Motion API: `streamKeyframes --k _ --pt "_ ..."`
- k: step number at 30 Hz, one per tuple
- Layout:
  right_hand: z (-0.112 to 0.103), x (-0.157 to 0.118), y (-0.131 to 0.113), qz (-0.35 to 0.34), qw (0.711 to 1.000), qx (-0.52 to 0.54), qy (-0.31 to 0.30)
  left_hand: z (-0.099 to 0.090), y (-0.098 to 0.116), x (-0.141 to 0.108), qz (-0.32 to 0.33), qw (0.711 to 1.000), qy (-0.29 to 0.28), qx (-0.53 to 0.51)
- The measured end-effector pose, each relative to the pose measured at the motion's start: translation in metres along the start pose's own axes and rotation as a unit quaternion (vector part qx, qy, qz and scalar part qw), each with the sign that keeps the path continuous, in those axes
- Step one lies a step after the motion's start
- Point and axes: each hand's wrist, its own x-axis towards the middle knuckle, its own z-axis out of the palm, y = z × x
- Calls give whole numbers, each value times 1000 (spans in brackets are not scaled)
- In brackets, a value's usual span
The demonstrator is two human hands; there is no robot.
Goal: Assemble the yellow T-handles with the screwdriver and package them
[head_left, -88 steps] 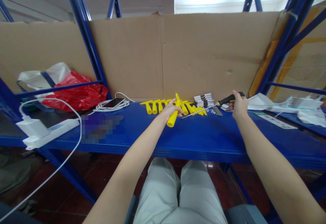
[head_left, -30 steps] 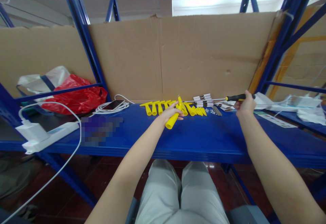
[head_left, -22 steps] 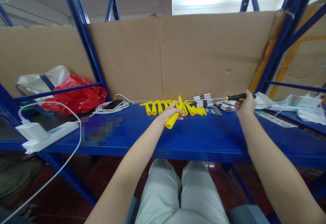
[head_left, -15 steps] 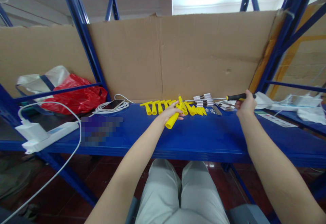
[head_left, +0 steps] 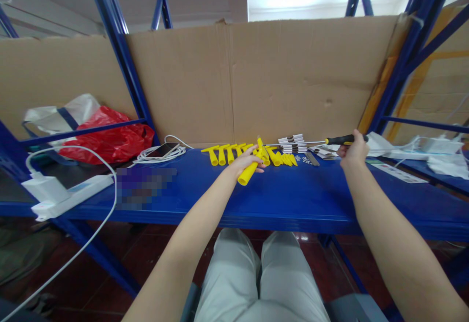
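My left hand (head_left: 242, 161) is closed around a yellow T-shaped handle (head_left: 248, 173), thumb side toward its crosspiece. The open round end of its tube tilts down toward me, above the near part of the blue bench (head_left: 278, 200). My right hand (head_left: 354, 151), well apart on the other side, is wrapped about the grip of a black-and-yellow screwdriver (head_left: 337, 140). Its long shaft lies nearly level, pointing left, passing across a stack of white banded packets (head_left: 292, 144) in my line of sight. The tip reaches the crosspiece of the handle I grasp; whether it seats in a screw there, I cannot tell.

Beyond and left of my fingers: a row of yellow T-shaped pieces (head_left: 230, 156), tube ends facing me. To the right, small yellow wedges (head_left: 287, 159) lie side by side, then scattered small white bits (head_left: 303, 160) and a grey flat strip (head_left: 312, 159) just beside them. Further right, a printed sheet (head_left: 397, 171) lies flat.

Far left: coiled white cable (head_left: 161, 157) near a phone (head_left: 163, 150), red plastic bag (head_left: 110, 134) behind, power strip (head_left: 84, 189) nearer the edge. Brown cardboard (head_left: 308, 77) stands upright along the back.
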Motion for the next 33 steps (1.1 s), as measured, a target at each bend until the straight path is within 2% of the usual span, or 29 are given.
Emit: streamKeyframes --k 12,18,23,28,33 --pt "1 -2 -1 5 1000 3 0 0 0 0 1 1000 -2 14" --pt "-2 5 7 6 998 2 -58 0 0 1 1 1000 17 12" --pt "-3 12 11 19 996 -32 -81 1 0 1 2 999 30 17" --pt "-2 14 6 64 989 24 -128 2 0 -1 4 999 40 5" --pt "-2 15 3 54 989 68 -123 3 1 -3 6 999 40 3"
